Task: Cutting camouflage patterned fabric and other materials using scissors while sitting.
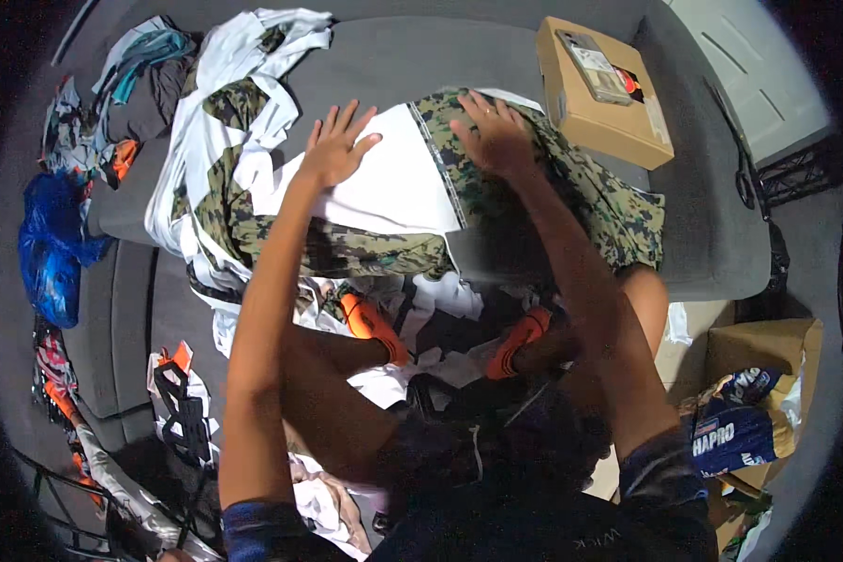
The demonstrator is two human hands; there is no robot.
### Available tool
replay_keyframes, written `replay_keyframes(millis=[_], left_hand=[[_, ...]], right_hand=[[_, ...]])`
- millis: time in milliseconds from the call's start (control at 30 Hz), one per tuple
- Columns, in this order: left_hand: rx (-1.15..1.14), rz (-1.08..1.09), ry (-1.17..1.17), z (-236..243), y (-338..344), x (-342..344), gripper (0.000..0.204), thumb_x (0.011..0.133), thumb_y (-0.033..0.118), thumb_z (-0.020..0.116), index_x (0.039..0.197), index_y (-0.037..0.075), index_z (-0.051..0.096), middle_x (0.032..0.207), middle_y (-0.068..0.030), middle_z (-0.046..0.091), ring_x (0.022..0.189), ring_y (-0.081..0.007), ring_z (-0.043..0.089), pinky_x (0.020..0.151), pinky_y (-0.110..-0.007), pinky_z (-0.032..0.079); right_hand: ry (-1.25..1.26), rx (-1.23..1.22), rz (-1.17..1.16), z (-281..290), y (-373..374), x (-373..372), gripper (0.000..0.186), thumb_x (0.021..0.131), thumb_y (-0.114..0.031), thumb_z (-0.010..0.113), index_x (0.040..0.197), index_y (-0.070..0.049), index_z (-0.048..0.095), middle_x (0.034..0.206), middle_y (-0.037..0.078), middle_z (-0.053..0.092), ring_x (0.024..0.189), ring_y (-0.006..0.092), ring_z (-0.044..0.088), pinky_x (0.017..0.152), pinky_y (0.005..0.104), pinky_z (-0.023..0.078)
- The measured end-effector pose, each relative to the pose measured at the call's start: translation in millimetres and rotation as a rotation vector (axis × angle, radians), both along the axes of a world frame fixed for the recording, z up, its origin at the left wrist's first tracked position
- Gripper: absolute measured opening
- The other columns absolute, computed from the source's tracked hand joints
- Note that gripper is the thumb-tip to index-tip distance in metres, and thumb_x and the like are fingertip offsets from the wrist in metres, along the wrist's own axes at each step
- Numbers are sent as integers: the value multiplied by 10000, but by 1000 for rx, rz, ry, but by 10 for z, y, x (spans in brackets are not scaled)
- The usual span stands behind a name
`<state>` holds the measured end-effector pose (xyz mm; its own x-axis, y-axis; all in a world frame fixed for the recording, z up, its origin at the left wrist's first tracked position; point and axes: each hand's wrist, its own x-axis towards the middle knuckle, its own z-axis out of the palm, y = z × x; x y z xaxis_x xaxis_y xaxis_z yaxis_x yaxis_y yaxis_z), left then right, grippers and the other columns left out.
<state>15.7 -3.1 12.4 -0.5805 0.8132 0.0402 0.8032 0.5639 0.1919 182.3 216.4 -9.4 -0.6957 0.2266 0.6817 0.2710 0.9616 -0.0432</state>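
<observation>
Grips wide, seemingly empty, the left hand (pixel 340 150) and right hand (pixel 493 138) could crease the camouflage fabric (pixel 464 187) by pressing unevenly.

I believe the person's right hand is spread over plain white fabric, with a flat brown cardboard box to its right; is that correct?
Not quite: in the head view, the right hand is spread over green camouflage-patterned fabric; the flat brown cardboard box is to its right.
</observation>
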Motion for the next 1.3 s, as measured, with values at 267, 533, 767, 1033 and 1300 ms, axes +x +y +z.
replay_keyframes(millis=[267,533,767,1033,1300], left_hand=[[15,-31,96,-12,79,-113,642,870,636,297,1405,282,294,1487,-23,205,1378,-266,140,1103,-418,138],[266,-277,83,177,235,354,679,851,616,400,1403,233,304,1471,-111,219,1360,-323,176,1081,-442,213],[37,-296,-137,364,172,437,753,810,637,454,1398,189,315,1457,-153,230,1346,-357,198,1074,-452,238],[395,-205,-222,893,-398,636,626,840,495,538,1313,97,439,1376,-156,347,1265,-313,342,1035,-407,303],[506,-175,-344,834,-494,755,464,866,367,568,1211,58,540,1294,-146,428,1174,-280,438,979,-344,353]], right_hand=[[-109,-110,37,-35,80,-76,480,819,-404,531,1205,-118,538,1277,102,509,1090,330,517,921,391,412],[-6,-320,-80,1061,179,827,494,774,-295,593,1193,-40,533,1308,202,434,1175,354,427,953,397,381],[58,-124,-702,1966,1660,2810,383,828,-301,585,1111,-43,590,1105,168,587,1017,304,548,862,349,429],[-236,-558,-480,1899,2245,3518,361,820,-311,586,938,29,610,809,106,598,711,223,547,667,311,438],[-653,-562,-496,2173,2340,3512,422,832,-377,576,701,25,577,590,9,464,518,119,387,486,265,333]])
